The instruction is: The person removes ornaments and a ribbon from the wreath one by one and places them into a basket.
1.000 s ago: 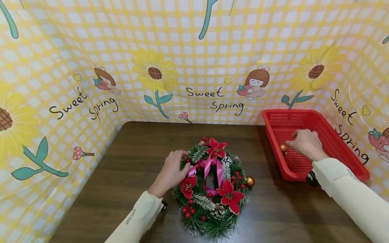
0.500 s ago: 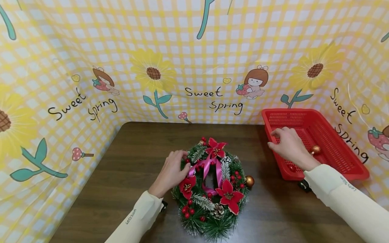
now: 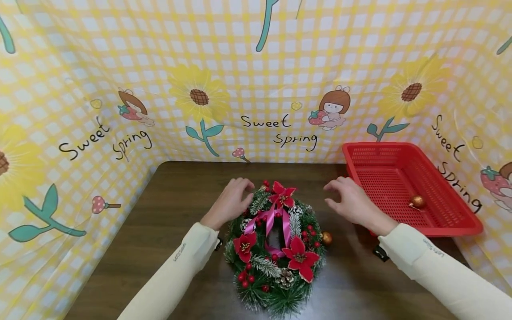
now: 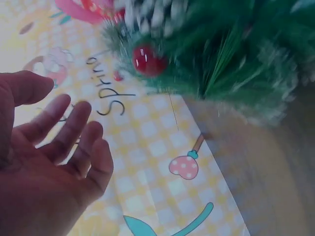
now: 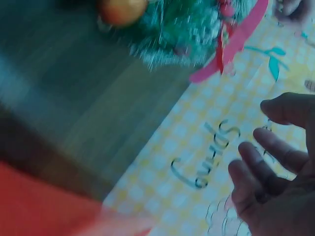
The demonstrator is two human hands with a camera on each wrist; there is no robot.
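A green Christmas wreath (image 3: 294,298) with red poinsettias, berries, a pinecone and a pink ribbon (image 3: 286,224) lies on the table. A gold bauble (image 3: 326,238) sits at its right edge. My left hand (image 3: 230,203) hovers by the wreath's upper left, fingers loosely bent; in the left wrist view the palm (image 4: 44,182) holds nothing. Between the wreath and the red basket (image 3: 448,231), my right hand (image 3: 356,202) is in the air with loosely bent fingers. Its palm (image 5: 280,196) is bare in the right wrist view.
Inside the basket, which stands at the right rear of the dark wooden table (image 3: 180,191), lies another gold bauble (image 3: 417,202). A yellow checked cloth (image 3: 240,58) hangs close behind the table and along both sides.
My right hand has come out of the basket leftward toward the wreath. The left hand has lifted off the wreath's edge. A gold bauble shows farther right in the basket than one second ago.
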